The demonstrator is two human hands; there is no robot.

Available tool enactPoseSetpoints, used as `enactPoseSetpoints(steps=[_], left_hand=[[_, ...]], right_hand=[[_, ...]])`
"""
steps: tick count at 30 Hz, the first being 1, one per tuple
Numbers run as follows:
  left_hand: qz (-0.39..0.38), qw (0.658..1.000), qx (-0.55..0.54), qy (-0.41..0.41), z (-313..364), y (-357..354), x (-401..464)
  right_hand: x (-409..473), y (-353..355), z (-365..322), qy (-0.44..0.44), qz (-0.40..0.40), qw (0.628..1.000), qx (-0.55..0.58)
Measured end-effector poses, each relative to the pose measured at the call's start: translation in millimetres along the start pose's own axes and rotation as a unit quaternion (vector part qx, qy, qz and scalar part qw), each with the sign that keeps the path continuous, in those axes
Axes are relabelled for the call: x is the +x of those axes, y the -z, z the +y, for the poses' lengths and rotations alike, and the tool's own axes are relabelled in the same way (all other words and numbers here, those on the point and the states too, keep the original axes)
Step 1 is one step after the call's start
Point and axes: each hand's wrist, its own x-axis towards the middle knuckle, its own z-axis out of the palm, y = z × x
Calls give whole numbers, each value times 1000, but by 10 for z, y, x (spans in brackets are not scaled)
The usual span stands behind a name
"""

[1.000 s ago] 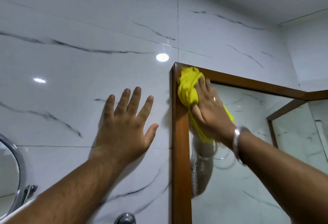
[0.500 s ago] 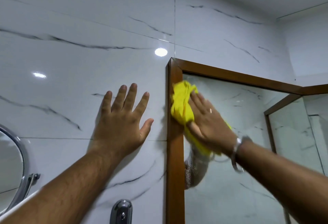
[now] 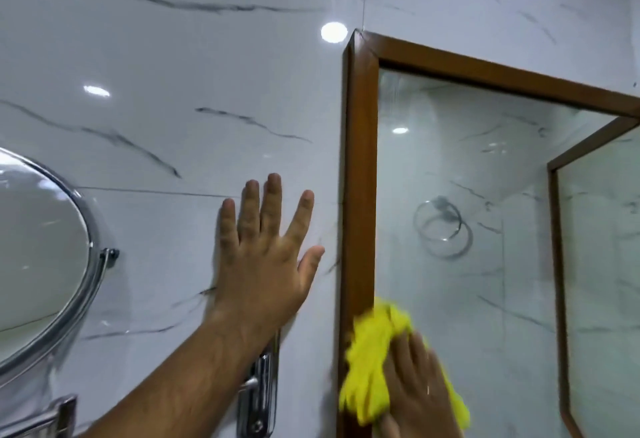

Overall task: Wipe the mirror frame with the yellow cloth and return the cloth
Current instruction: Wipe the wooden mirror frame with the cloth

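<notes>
Right hand (image 3: pixel 417 389) flat, grip pressing yellow cloth (image 3: pixel 372 361) onto lower left side of wooden mirror frame (image 3: pixel 358 174); left hand (image 3: pixel 266 257) spread empty on marble wall (image 3: pixel 166 56).

Lighting: bright, even, cool-white. Glare: one round ceiling-lamp reflection on the glossy marble wall (image 3: pixel 173 56) beside the mirror frame (image 3: pixel 358 160); a smaller streak further left; a third spot inside the mirror glass (image 3: pixel 450 177). Shadows: faint, soft. Blur: motion smear on the yellow cloth (image 3: pixel 370 361) and right hand (image 3: pixel 415 392). Distortion: wide-angle bowing of straight edges toward the borders.
</notes>
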Motion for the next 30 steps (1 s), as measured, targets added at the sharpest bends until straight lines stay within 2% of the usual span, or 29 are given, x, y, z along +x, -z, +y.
enactPoseSetpoints(steps=[3,7,10,13,15,18,22,25,27,30], left_hand=[[-1,1000,8,-4,-8,-6,-25],[5,1000,1,2,7,-27,-25],[8,1000,4,-2,-7,-34,-30],[21,1000,3,-1,-9,-73,-41],[29,1000,1,-3,-7,-81,-42],[36,999,-7,0,-10,-78,-47],[26,1000,-6,5,11,-64,-57],[10,1000,-7,9,8,-38,-48],[8,1000,-8,10,13,-31,-53],[17,1000,-13,12,12,-30,-69]], right_hand=[[-326,-28,-121,-12,-86,996,14],[711,373,262,15,-15,999,42],[1773,730,540,-59,48,995,58],[2523,977,770,-62,65,994,64],[2664,1018,828,-63,82,991,87],[2210,822,698,-33,104,991,79],[540,201,127,-48,21,995,81],[-503,-72,-205,5,-50,998,41],[-451,-18,-104,32,-67,997,27],[468,291,271,56,-38,998,18]])
